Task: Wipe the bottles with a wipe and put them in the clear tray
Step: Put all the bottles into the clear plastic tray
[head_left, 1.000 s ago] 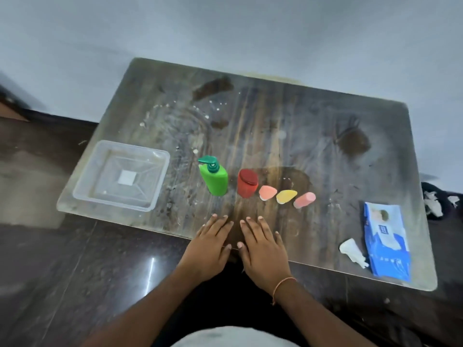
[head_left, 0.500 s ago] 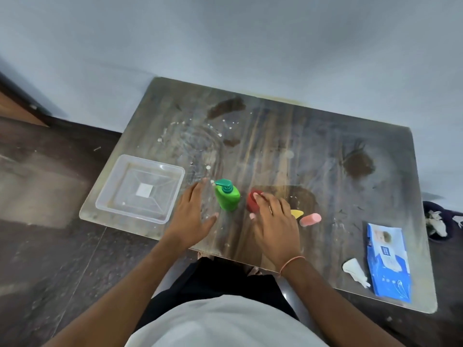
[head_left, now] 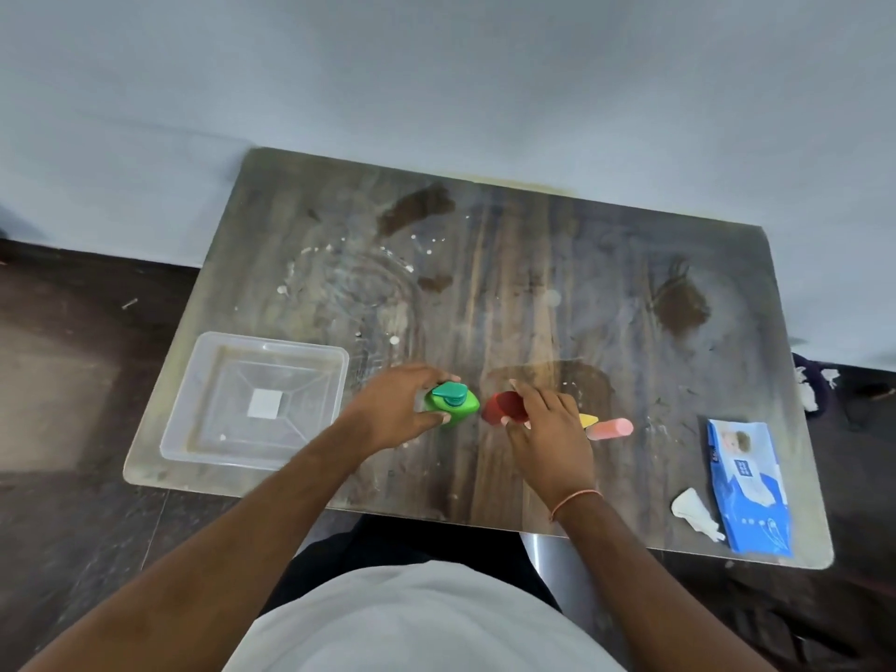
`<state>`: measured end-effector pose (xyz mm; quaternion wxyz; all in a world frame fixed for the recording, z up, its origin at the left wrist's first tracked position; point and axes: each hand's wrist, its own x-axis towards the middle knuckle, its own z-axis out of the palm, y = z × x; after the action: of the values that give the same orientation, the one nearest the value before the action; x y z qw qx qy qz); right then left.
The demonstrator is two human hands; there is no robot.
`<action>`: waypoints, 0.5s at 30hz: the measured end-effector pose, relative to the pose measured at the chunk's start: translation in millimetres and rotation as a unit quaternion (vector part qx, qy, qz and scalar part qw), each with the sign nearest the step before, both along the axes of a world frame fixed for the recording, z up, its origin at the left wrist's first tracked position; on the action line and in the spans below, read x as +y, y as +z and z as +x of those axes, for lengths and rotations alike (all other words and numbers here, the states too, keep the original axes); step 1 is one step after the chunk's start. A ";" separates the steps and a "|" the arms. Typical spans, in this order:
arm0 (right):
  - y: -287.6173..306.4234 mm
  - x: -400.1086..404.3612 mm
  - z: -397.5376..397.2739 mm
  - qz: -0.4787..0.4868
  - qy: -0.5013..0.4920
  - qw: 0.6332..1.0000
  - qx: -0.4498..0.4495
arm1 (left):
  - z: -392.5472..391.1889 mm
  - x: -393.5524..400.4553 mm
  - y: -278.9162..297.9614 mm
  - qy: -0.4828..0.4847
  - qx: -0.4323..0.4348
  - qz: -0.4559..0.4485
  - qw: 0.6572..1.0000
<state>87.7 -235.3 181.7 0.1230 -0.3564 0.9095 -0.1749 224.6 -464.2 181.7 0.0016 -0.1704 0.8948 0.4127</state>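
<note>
A green pump bottle (head_left: 453, 405) stands near the table's front edge, and my left hand (head_left: 395, 412) wraps around its left side. Right of it stands a red bottle (head_left: 504, 408), with my right hand (head_left: 548, 431) closing on it from the right, fingers over its top. A yellow bottle (head_left: 588, 420) peeks out behind my right hand, and a pink bottle (head_left: 612, 428) lies on its side next to it. The clear tray (head_left: 184, 419) sits at the table's left front and holds nothing. A crumpled white wipe (head_left: 694, 514) lies beside the blue wipes pack (head_left: 749, 485) at the right front.
The wooden table (head_left: 533, 283) has a glass top with stains and white specks; its back half holds no objects. A wall runs behind it. Dark floor lies to the left, and crumpled wipes (head_left: 807, 392) lie off the table's right edge.
Both hands have left the table's front edge and reached forward. My left hand has closed around the green bottle, my right hand has come onto the red bottle. The camera has risen.
</note>
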 end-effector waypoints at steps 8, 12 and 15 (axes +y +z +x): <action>-5.0 -1.1 -5.5 -0.026 0.008 1.000 -0.002 | -5.4 -4.3 4.5 -0.017 -0.007 -0.015 1.000; -0.8 -4.1 -7.1 -0.042 0.032 0.998 -0.020 | 8.7 -7.0 13.4 0.029 -0.001 -0.020 0.999; 5.3 -10.6 -6.5 -0.050 0.065 0.996 -0.022 | 26.4 -11.6 19.0 0.067 -0.005 -0.023 0.997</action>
<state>81.1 -245.9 187.0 0.1360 -0.4162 0.8718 -0.2196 251.0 -475.8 200.6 -0.0253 -0.2318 0.8908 0.3899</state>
